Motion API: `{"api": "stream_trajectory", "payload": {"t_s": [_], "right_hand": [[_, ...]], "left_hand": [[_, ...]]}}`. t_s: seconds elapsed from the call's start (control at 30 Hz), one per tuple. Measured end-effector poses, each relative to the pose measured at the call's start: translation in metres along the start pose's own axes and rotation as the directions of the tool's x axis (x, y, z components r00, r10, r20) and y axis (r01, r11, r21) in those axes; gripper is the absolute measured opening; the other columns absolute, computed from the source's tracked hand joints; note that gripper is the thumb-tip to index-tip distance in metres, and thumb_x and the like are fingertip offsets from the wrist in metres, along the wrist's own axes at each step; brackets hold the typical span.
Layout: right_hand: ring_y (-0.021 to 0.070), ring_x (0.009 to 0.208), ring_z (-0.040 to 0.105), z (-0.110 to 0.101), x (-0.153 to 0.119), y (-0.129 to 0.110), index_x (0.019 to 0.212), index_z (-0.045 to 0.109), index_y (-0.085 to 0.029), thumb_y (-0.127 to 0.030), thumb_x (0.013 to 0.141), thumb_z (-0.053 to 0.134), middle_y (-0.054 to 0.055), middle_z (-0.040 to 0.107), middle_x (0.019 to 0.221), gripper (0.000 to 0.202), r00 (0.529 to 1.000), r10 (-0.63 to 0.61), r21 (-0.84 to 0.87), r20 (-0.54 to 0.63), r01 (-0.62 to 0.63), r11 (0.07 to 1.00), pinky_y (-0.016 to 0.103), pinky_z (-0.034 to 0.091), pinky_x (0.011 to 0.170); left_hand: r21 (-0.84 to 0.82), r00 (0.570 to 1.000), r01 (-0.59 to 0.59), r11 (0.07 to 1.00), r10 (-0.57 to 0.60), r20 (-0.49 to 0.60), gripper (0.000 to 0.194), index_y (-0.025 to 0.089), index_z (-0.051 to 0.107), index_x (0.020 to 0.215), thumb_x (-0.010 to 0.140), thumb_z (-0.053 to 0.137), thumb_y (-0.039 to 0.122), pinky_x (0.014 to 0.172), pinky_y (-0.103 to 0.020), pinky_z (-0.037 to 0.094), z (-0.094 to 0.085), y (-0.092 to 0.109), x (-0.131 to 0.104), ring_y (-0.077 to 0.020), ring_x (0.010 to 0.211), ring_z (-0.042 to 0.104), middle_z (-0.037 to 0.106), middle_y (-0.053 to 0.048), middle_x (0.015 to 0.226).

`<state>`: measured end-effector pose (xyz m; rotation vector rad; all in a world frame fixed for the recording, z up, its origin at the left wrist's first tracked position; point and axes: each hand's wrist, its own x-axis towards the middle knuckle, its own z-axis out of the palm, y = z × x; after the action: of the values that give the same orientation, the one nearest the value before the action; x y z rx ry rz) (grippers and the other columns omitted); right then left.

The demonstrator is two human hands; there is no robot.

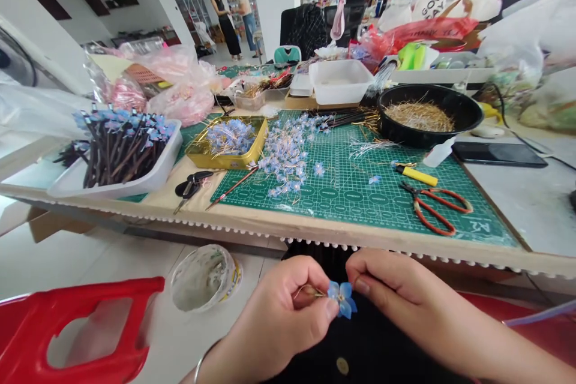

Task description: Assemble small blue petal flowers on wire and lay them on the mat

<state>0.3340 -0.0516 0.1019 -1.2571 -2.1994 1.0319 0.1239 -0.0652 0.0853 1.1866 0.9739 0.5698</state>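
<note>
Below the table's front edge, my left hand pinches a blue flower between thumb and fingertips, with thin gold wires trailing back into the palm. My right hand is just right of the flower, its thumb and index finger pressed together near a petal; whatever they hold, if anything, is too small to make out. Loose blue flowers are piled on the green cutting mat. More flowers with gold wires fill a yellow tin.
Red-handled scissors, a yellow tool and a black bowl of wires are at the right. A white tray of flower-tipped dark stems stands left. A bucket and red stool are on the floor. People stand far behind.
</note>
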Motion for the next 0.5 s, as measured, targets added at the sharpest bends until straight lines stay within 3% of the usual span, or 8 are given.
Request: {"api": "stream_trajectory", "payload": {"t_s": [0.1,0.2,0.27,0.33,0.4,0.5], "right_hand": [[0.0138,0.067,0.063,-0.008,-0.003,0.012,0.082,0.062,-0.022,-0.020,0.098,0.046,0.000,0.067,0.075,0.023,0.982,-0.072,-0.132,-0.174,0.049,0.990,0.024,0.051,0.061],[0.0203,0.082,0.068,-0.010,-0.007,0.013,0.097,0.068,-0.021,-0.024,0.097,0.051,0.009,0.071,0.094,0.017,0.903,-0.171,-0.307,-0.394,0.046,0.950,0.033,0.056,0.073],[0.0210,0.085,0.071,-0.007,-0.007,0.008,0.106,0.068,-0.022,-0.023,0.095,0.053,0.008,0.074,0.097,0.018,0.902,-0.194,-0.298,-0.386,0.077,0.951,0.032,0.058,0.075],[0.0188,0.082,0.074,-0.003,-0.006,0.004,0.102,0.069,-0.025,-0.019,0.092,0.053,0.004,0.077,0.091,0.020,0.950,-0.138,-0.147,-0.280,0.100,0.984,0.027,0.059,0.072],[0.0181,0.080,0.075,0.000,-0.004,0.004,0.095,0.071,-0.026,-0.020,0.092,0.053,0.001,0.078,0.087,0.020,0.983,-0.043,0.044,-0.179,0.052,0.998,0.025,0.059,0.072],[0.0195,0.082,0.076,0.003,-0.004,0.017,0.096,0.074,-0.029,-0.035,0.092,0.060,0.001,0.079,0.089,0.016,0.992,0.091,0.260,-0.087,-0.066,0.963,0.025,0.061,0.074]], "left_hand": [[0.209,0.990,-0.077,0.975,0.099,-0.098,0.011,0.021,0.053,0.080,0.087,0.057,0.028,0.046,-0.021,0.024,-0.003,-0.004,0.001,-0.0085,0.051,0.029,0.037,0.008,0.058],[0.584,0.912,-0.197,0.787,0.366,-0.186,0.012,0.019,0.061,0.082,0.090,0.054,0.025,0.052,-0.025,0.033,0.000,-0.004,0.006,-0.0118,0.054,0.042,0.047,0.003,0.061],[0.721,0.857,-0.276,0.635,0.503,-0.115,0.011,0.020,0.064,0.085,0.089,0.053,0.020,0.055,-0.026,0.036,0.004,-0.003,0.012,-0.0133,0.057,0.049,0.055,0.001,0.064],[0.748,0.827,-0.353,0.562,0.562,-0.032,0.009,0.020,0.062,0.084,0.087,0.053,0.017,0.054,-0.026,0.036,0.008,-0.004,0.018,-0.0132,0.056,0.049,0.057,0.001,0.063],[0.710,0.829,-0.395,0.583,0.560,0.002,0.002,0.020,0.057,0.082,0.083,0.057,0.021,0.053,-0.026,0.033,0.010,-0.007,0.023,-0.0130,0.054,0.046,0.054,0.002,0.060],[0.492,0.913,-0.353,0.796,0.407,-0.003,0.022,0.021,0.052,0.089,0.082,0.064,0.038,0.052,-0.026,0.034,0.007,-0.009,0.027,-0.0131,0.056,0.047,0.057,0.000,0.066]]}}
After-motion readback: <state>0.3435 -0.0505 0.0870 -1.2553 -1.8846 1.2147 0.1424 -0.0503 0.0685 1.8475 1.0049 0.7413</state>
